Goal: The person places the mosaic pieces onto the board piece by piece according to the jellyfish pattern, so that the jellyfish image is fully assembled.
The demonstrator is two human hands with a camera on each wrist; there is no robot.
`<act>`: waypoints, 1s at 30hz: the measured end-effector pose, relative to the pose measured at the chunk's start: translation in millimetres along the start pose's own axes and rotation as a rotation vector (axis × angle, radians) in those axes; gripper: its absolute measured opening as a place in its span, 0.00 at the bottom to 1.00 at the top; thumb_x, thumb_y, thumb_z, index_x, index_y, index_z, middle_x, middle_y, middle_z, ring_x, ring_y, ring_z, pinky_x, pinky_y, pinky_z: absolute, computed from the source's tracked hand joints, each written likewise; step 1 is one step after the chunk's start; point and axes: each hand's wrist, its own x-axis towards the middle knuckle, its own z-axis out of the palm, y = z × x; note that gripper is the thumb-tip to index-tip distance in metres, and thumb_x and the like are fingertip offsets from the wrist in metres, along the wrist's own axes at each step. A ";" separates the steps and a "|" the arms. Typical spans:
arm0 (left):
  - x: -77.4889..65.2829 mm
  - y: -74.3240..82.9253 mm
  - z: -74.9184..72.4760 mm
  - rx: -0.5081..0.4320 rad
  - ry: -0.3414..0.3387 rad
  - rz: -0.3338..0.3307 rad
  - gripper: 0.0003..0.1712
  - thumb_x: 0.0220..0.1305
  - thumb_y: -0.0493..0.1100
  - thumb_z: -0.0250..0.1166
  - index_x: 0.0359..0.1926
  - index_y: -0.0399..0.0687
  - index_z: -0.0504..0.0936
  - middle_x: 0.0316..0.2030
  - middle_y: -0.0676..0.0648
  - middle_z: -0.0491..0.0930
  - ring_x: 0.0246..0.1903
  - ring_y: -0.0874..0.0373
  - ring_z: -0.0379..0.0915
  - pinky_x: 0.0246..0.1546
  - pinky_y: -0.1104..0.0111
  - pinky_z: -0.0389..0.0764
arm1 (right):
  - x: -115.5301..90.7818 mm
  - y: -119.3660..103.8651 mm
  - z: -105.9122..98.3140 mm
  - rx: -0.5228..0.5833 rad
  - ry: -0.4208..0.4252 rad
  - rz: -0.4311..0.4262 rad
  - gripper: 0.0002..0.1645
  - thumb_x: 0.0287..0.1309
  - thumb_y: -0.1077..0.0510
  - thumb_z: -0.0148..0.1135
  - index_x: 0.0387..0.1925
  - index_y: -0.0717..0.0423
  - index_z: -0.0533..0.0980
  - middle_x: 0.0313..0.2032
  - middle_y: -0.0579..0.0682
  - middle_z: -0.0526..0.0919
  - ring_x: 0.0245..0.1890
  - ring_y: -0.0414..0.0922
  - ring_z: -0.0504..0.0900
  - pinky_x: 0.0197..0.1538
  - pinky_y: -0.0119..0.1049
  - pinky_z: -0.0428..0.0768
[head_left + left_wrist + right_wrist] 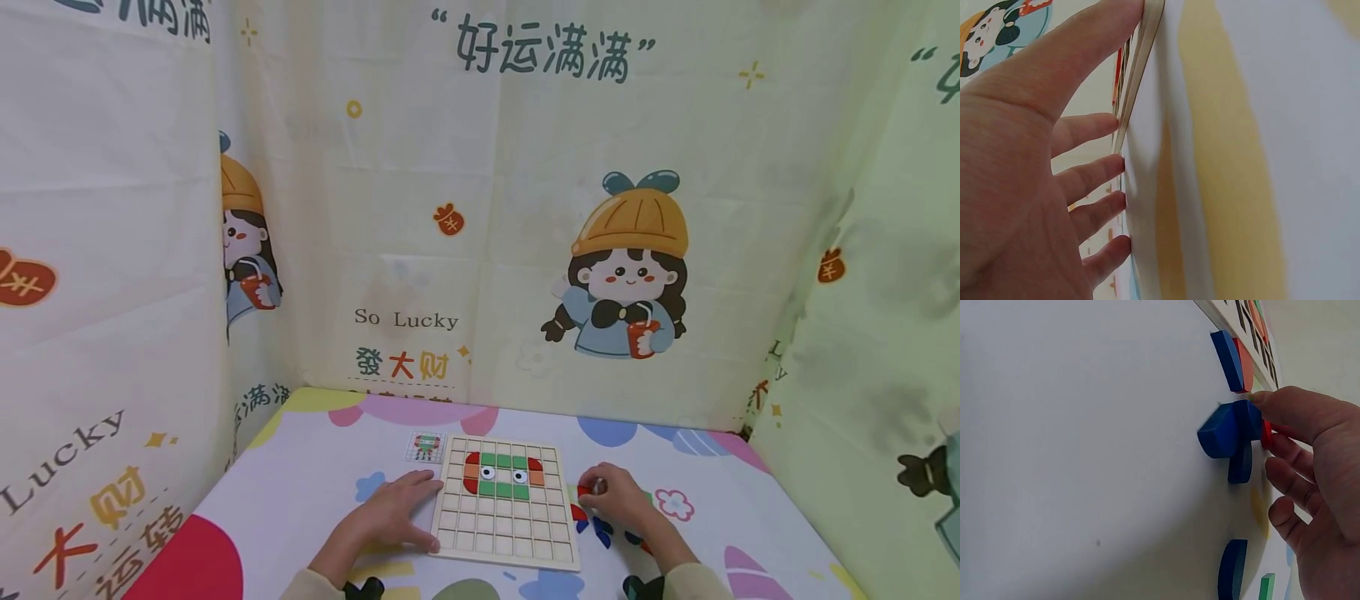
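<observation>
Colourful shapes decorate the white bench (277,500). Nearest, the left hand (393,506) spreads its fingers, thumb and forefinger touching the left edge of a wooden board (495,527). Across from it, the right hand (618,497) bends over a red block (1267,434); whether its fingers pinch anything, I cannot tell. Blue blocks (1216,432) lie just beside them. Between the hands, the gridded board bears green tiles (504,461) above and below two eye tiles (519,477), with red and orange pieces (471,483) at the sides. Just beside its far left corner lies a picture card (424,447). Beyond hangs a pale curtain (397,158) printed with a cartoon figure (630,275).
</observation>
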 end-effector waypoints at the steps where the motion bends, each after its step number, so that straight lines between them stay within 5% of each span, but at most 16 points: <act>1: 0.3 -0.4 0.1 0.004 0.001 0.002 0.54 0.40 0.70 0.73 0.68 0.57 0.69 0.71 0.46 0.62 0.70 0.42 0.57 0.66 0.40 0.61 | 0.5 0.4 0.8 -0.004 0.004 0.000 0.10 0.49 0.57 0.73 0.34 0.49 0.81 0.30 0.46 0.75 0.30 0.42 0.70 0.28 0.30 0.70; 18: -0.7 1.7 -0.8 0.030 0.005 0.005 0.53 0.39 0.69 0.74 0.67 0.57 0.69 0.70 0.46 0.63 0.70 0.41 0.57 0.66 0.40 0.62 | 2.7 -13.2 13.7 0.030 0.037 -0.056 0.13 0.46 0.55 0.75 0.32 0.53 0.79 0.26 0.46 0.73 0.27 0.42 0.70 0.25 0.29 0.73; 30: -1.4 2.9 -1.9 0.015 -0.005 -0.007 0.54 0.40 0.69 0.74 0.68 0.57 0.69 0.71 0.46 0.62 0.70 0.42 0.57 0.67 0.40 0.60 | 6.4 -30.1 26.2 0.045 -0.072 -0.239 0.11 0.49 0.52 0.74 0.32 0.51 0.81 0.29 0.44 0.75 0.29 0.40 0.70 0.26 0.27 0.70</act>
